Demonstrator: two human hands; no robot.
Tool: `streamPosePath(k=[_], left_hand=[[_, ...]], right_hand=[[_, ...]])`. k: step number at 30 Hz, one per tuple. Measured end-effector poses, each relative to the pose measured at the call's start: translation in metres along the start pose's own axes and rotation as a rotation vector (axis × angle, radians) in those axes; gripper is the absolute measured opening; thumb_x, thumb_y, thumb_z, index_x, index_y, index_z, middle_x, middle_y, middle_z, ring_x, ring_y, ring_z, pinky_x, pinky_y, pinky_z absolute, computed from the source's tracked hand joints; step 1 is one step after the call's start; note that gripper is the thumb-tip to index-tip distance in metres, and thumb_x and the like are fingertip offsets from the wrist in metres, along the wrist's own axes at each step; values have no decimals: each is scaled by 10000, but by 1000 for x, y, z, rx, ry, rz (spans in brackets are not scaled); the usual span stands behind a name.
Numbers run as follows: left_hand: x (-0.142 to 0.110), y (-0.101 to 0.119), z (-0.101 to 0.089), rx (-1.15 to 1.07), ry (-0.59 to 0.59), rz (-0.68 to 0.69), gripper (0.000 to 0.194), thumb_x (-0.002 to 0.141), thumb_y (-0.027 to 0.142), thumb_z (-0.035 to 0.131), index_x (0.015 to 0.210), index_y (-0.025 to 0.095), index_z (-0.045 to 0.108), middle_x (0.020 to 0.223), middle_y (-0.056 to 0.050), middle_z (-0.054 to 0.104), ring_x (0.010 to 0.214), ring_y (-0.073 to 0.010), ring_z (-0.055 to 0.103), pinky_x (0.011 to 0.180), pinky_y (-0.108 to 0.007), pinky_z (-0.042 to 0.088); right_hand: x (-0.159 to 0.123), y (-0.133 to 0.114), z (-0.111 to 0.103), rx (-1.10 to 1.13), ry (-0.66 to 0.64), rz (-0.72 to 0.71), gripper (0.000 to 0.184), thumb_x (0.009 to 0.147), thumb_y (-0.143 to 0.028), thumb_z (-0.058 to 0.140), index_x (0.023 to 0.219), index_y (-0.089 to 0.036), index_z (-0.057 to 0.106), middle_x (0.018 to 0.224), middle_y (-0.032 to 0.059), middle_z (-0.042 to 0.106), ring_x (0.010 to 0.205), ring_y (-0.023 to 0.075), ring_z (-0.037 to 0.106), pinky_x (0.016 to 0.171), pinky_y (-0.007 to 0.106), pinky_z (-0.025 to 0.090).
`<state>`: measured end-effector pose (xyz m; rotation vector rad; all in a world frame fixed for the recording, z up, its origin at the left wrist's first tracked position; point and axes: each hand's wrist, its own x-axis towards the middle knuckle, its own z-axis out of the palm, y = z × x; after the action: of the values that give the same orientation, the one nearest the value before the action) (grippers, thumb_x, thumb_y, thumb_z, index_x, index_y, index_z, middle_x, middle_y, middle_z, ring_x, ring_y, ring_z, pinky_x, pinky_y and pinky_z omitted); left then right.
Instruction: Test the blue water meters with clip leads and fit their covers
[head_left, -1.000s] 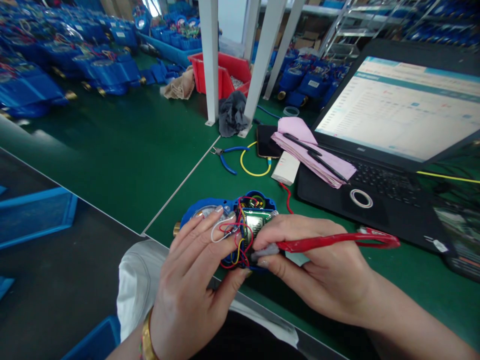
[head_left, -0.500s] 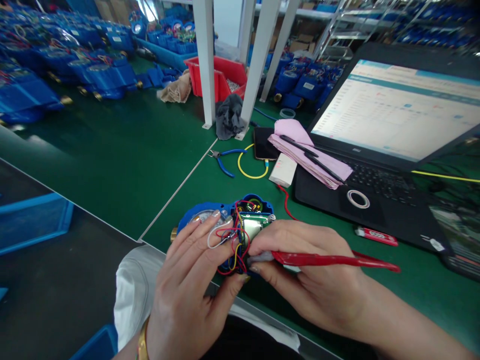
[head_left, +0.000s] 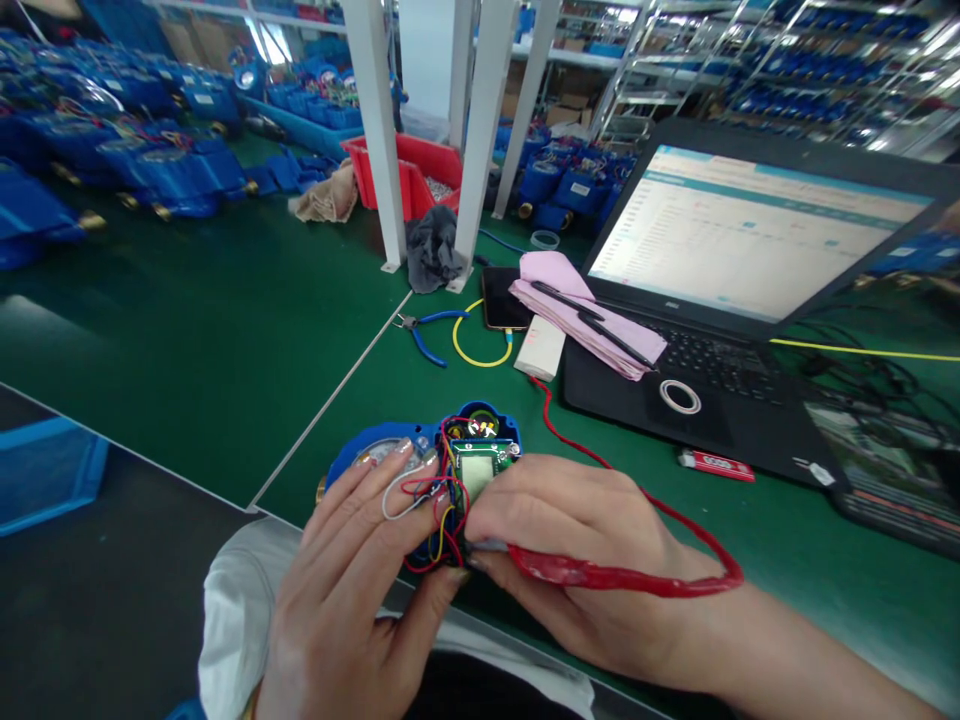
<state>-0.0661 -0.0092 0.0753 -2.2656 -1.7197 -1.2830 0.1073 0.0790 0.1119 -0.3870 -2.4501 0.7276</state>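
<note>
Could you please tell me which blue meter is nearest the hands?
The blue meter under the left hand, near the front edge of the table; the other blue meters sit farther back.

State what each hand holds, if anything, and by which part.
Right hand: red lead, pinched at its grey end. Left hand: lies over the blue casing; whether it grips cannot be told.

A: State primary counts.
B: One left hand (head_left: 341,590), one right hand (head_left: 581,515), one opened water meter (head_left: 476,475).
A: State surrounding counts.
B: One laptop (head_left: 705,300), one smartphone (head_left: 499,295), one pair of cutting pliers (head_left: 442,316), one red bin (head_left: 416,190), two crumpled cloths (head_left: 433,250).
</note>
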Motion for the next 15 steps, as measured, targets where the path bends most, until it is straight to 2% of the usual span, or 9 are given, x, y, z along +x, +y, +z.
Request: streamPosePath(k=[6, 15], left_hand=[[-1, 2, 1, -19, 21, -17, 224, 853, 37, 589, 1055, 118, 639, 1192, -94, 631, 1174, -243, 550, 1092, -416, 376], [-3, 3, -2, -7, 13, -4, 207, 864, 66, 611, 1064, 111, 636, 1201, -104, 622, 1193, -259, 534, 1090, -434, 379]], right_hand=[[-6, -1, 5, -58, 9, -67, 67, 885, -97, 558, 906, -104, 622, 840, 72, 638, 703, 166, 520, 620, 284, 431], [-1, 0, 3, 6, 20, -27, 73, 901, -90, 535, 890, -106, 606, 821, 63, 622, 714, 144, 530, 653, 256, 437]])
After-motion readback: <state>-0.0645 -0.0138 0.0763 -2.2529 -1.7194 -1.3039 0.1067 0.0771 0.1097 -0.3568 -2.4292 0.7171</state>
